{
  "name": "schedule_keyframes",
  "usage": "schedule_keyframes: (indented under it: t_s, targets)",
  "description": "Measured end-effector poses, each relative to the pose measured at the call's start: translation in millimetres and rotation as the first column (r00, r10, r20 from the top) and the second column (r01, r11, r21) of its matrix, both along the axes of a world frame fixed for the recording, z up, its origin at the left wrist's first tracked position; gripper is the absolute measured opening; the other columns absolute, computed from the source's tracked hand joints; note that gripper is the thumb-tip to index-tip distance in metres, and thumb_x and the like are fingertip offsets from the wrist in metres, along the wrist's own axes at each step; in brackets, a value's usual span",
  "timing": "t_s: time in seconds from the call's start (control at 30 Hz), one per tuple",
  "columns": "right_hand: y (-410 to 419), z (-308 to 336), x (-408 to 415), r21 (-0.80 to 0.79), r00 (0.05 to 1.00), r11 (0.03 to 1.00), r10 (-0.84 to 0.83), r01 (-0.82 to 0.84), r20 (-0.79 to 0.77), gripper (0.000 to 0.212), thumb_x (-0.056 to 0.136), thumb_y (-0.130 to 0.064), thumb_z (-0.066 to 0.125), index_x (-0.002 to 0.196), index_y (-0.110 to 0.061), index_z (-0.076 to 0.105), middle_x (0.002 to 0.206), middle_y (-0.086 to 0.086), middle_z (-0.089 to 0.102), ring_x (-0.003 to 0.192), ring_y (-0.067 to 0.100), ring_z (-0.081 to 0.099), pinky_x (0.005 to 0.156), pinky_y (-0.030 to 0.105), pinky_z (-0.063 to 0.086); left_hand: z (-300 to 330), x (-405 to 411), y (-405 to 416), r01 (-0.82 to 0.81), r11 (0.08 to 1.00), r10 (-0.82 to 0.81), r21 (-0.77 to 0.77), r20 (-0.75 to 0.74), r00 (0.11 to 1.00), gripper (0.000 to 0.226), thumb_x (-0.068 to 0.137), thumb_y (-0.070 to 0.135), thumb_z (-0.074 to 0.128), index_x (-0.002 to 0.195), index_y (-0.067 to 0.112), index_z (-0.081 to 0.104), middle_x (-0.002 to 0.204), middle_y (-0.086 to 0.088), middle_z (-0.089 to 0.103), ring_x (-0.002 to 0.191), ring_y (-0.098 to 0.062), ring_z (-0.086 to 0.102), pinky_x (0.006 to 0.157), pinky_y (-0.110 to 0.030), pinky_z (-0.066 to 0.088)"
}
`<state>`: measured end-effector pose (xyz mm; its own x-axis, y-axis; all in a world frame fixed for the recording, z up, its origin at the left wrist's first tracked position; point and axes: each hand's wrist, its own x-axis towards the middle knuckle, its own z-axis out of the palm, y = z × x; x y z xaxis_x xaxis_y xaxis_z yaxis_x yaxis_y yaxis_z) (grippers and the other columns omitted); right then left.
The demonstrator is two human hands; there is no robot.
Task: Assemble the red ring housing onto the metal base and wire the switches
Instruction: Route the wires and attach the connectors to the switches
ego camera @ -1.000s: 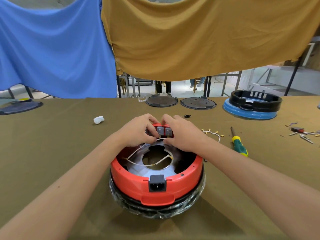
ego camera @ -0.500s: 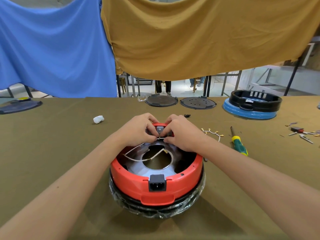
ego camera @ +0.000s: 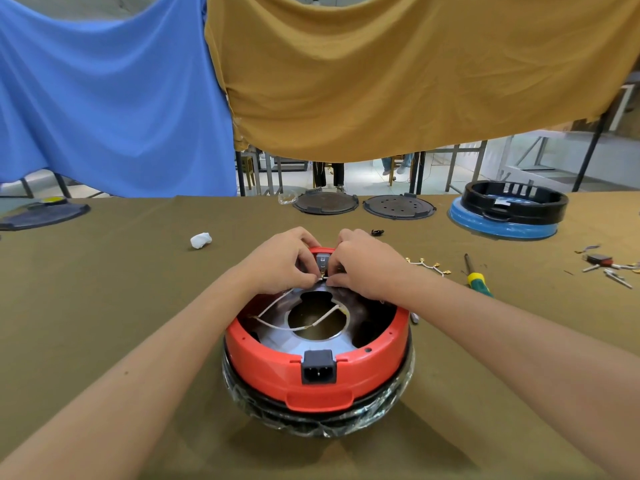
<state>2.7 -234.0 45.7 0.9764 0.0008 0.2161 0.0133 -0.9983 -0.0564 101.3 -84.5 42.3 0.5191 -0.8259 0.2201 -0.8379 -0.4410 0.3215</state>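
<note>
The red ring housing [ego camera: 277, 368] sits on the plastic-wrapped metal base [ego camera: 311, 417] in the middle of the table, its black power socket [ego camera: 318, 367] facing me. White wires [ego camera: 304, 325] loop across the silver inner plate. At the far rim stands a grey switch [ego camera: 322, 260]. My left hand [ego camera: 280, 263] and my right hand [ego camera: 367, 263] meet just below the switch, and their fingertips pinch a white wire end with a small terminal. A second switch is hidden behind my right hand.
A green-yellow screwdriver [ego camera: 479, 280] and a spare wire harness [ego camera: 427, 266] lie to the right. Small metal parts [ego camera: 609, 265] lie at the far right. Two dark discs [ego camera: 325, 203] and a black ring on a blue disc [ego camera: 512, 207] stand at the back. White wad [ego camera: 201, 240] lies left.
Both hands have closed in towards each other over the switches. One switch is now covered by my right hand, and the fingertips have come together on the wire end below the visible switch.
</note>
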Motion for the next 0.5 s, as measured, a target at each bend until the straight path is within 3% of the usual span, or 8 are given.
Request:
schedule_keyframes:
  t_s: [0.1, 0.2, 0.37, 0.5]
  targets:
    - [1.3, 1.1, 3.6, -0.029, 1.0, 1.0, 0.011, -0.011, 0.029, 0.02, 0.092, -0.039, 0.065, 0.096, -0.022, 0.073, 0.087, -0.004, 0.037, 0.092, 0.017, 0.039, 0.072, 0.033, 0.038, 0.5, -0.5, -0.2, 0.002, 1.0, -0.002, 0.0, 0.001, 1.0, 0.011, 0.08, 0.018, 0.075, 0.076, 0.028, 0.078, 0.118, 0.011, 0.049, 0.106, -0.01, 0.054, 0.095, -0.034, 0.045]
    - [0.0, -5.3, 3.1, -0.019, 0.998, 1.0, 0.019, -0.018, 0.062, 0.016, 0.093, -0.035, 0.063, 0.098, -0.023, 0.073, 0.095, 0.001, 0.04, 0.098, 0.022, 0.043, 0.072, 0.034, 0.038, -1.0, -0.6, -1.0, 0.003, 1.0, -0.002, -0.013, 0.012, 1.0, 0.01, 0.079, 0.016, 0.075, 0.077, 0.025, 0.078, 0.116, 0.01, 0.05, 0.105, -0.012, 0.057, 0.094, -0.037, 0.046]
    - [1.0, -6.4, 3.6, -0.037, 0.998, 0.999, -0.006, 0.009, 0.066, 0.019, 0.095, -0.034, 0.057, 0.099, -0.023, 0.071, 0.093, 0.001, 0.034, 0.092, 0.018, 0.032, 0.069, 0.037, 0.036, -3.8, 1.7, -2.1, 0.004, 1.0, -0.003, -0.015, 0.028, 1.0, 0.009, 0.08, 0.018, 0.074, 0.075, 0.025, 0.076, 0.115, 0.01, 0.051, 0.1, -0.013, 0.057, 0.092, -0.039, 0.048]
    - [0.9, -7.3, 3.9, -0.037, 0.998, 0.999, -0.01, 0.013, 0.066, 0.02, 0.095, -0.035, 0.056, 0.099, -0.023, 0.071, 0.093, 0.0, 0.034, 0.094, 0.02, 0.035, 0.07, 0.037, 0.037, -3.7, -0.1, -1.5, 0.011, 1.0, -0.011, -0.02, 0.04, 0.999, 0.012, 0.08, 0.02, 0.074, 0.074, 0.029, 0.071, 0.113, 0.011, 0.05, 0.099, -0.012, 0.056, 0.092, -0.04, 0.048]
